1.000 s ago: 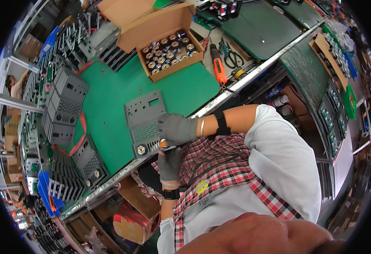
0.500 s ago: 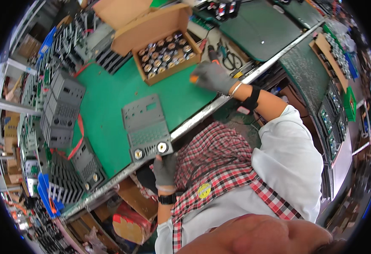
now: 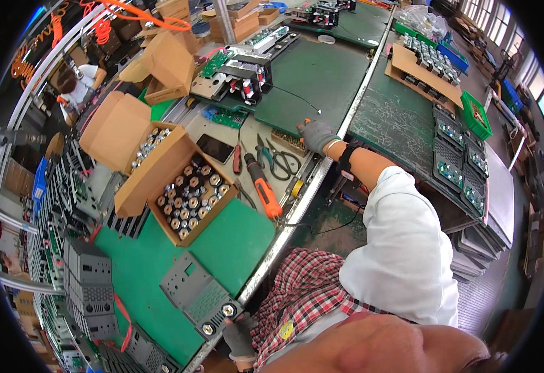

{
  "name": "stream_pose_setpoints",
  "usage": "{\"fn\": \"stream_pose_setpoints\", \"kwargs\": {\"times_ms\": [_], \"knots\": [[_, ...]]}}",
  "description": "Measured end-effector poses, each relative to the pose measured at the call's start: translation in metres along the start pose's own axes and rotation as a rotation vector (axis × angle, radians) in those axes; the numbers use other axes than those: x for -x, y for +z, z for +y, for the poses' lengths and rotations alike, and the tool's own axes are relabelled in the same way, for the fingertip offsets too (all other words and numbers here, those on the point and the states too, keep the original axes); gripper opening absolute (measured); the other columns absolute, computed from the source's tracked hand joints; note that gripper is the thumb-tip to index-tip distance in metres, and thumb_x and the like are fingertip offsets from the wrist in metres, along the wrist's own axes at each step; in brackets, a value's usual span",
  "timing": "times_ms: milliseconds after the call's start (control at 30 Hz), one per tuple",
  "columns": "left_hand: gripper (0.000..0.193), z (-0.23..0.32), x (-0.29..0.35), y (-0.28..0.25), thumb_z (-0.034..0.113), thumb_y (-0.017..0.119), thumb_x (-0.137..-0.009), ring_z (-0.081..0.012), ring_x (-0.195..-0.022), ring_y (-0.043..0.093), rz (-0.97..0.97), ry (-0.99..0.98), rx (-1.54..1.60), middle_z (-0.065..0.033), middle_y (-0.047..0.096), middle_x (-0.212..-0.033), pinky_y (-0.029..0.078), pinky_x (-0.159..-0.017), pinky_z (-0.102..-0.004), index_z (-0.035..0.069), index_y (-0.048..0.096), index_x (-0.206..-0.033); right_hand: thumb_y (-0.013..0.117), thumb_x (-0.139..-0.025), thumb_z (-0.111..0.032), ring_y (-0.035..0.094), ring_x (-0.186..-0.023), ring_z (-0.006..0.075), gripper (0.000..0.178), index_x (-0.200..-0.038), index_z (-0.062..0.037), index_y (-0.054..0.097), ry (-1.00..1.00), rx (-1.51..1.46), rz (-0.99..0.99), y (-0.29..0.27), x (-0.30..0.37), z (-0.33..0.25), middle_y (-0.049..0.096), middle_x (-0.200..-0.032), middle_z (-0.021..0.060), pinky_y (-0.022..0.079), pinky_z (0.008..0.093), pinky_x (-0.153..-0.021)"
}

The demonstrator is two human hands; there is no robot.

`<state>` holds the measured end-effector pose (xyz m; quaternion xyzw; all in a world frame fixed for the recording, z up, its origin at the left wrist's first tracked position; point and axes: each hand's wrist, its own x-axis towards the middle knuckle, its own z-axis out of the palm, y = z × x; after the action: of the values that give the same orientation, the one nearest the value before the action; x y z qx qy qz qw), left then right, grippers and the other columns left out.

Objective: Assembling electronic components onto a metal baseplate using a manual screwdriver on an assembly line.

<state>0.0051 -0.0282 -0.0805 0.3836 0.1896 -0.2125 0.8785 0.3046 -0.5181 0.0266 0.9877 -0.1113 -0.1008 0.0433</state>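
A grey plastic panel (image 3: 198,292) with slots and openings lies on the green mat at the table's front edge. Two round metal fittings (image 3: 228,309) sit at its near end. My left hand (image 3: 239,336), in a grey glove, grips that end with the thumb at the rim; its other fingers are hidden below. My right hand (image 3: 316,137), also gloved, reaches far forward, its loosely bent fingertips slightly apart and nothing visible in them. Closest to it is a shallow tray of small parts (image 3: 288,142), beside the dark green board (image 3: 315,81).
An open carton of metal fittings (image 3: 191,199) stands behind the panel. An orange-handled screwdriver (image 3: 265,194), scissors (image 3: 282,165) and a phone (image 3: 214,148) lie to its right. Grey panels (image 3: 88,286) are stacked left. A metal rail (image 3: 297,217) edges the table.
My right hand has travelled forward, past the tools, to beside the parts tray. The view has swung right and forward. My left hand stays on the panel's near end.
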Motion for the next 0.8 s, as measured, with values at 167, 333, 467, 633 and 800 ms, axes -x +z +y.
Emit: {"fn": "stream_pose_setpoints", "kwargs": {"times_ms": [167,333,467,633,800], "knots": [[0.047,0.014,0.002,0.040,0.050,0.041,-0.087,-0.0179,-0.058,0.045,0.164,0.055,-0.345,-0.0089,0.050,-0.072,0.042,-0.056,-0.0327,0.005,0.048,-0.078,0.055,-0.080,-0.026,0.060,-0.089,0.0295,0.039,-0.115,-0.0102,0.049,0.013,-0.012,0.043,0.004,-0.024,0.045,0.062,-0.097,0.0118,0.049,0.0407,-0.072],[0.059,0.033,0.018,0.058,0.045,0.028,-0.091,-0.0260,-0.083,0.061,0.303,-0.136,-0.463,-0.0165,0.061,-0.095,0.049,-0.075,-0.0347,-0.006,0.054,-0.102,0.058,-0.078,-0.027,0.059,-0.094,0.0275,0.042,-0.117,-0.0139,0.048,0.029,-0.027,0.116,0.013,-0.070,0.071,0.057,-0.111,0.0115,0.049,0.0399,-0.074],[0.064,0.032,-0.028,0.056,0.055,0.033,-0.087,-0.0206,-0.065,0.056,0.285,-0.159,-0.397,-0.0094,0.061,-0.078,0.046,-0.061,-0.0309,-0.003,0.058,-0.096,0.058,-0.078,-0.026,0.057,-0.095,0.0317,0.039,-0.114,-0.0144,0.051,0.088,-0.078,0.005,0.015,-0.089,0.119,0.053,-0.112,0.0128,0.049,0.0426,-0.074],[0.061,0.062,-0.094,0.072,0.055,0.035,-0.086,-0.0206,-0.065,0.055,0.233,-0.189,-0.401,-0.0099,0.059,-0.077,0.045,-0.060,-0.0317,-0.002,0.057,-0.093,0.057,-0.079,-0.027,0.055,-0.099,0.0305,0.041,-0.117,-0.0165,0.049,0.124,-0.098,-0.020,0.019,-0.118,0.139,0.051,-0.114,0.0110,0.049,0.0416,-0.075],[0.059,0.067,-0.141,0.070,0.055,0.036,-0.086,-0.0207,-0.064,0.053,0.201,-0.235,-0.342,-0.0104,0.058,-0.077,0.045,-0.060,-0.0325,-0.001,0.056,-0.089,0.060,-0.077,-0.027,0.055,-0.097,0.0306,0.039,-0.113,-0.0146,0.051,0.028,-0.065,0.168,0.017,-0.150,0.170,0.051,-0.113,0.0117,0.047,0.0408,-0.077]]}}
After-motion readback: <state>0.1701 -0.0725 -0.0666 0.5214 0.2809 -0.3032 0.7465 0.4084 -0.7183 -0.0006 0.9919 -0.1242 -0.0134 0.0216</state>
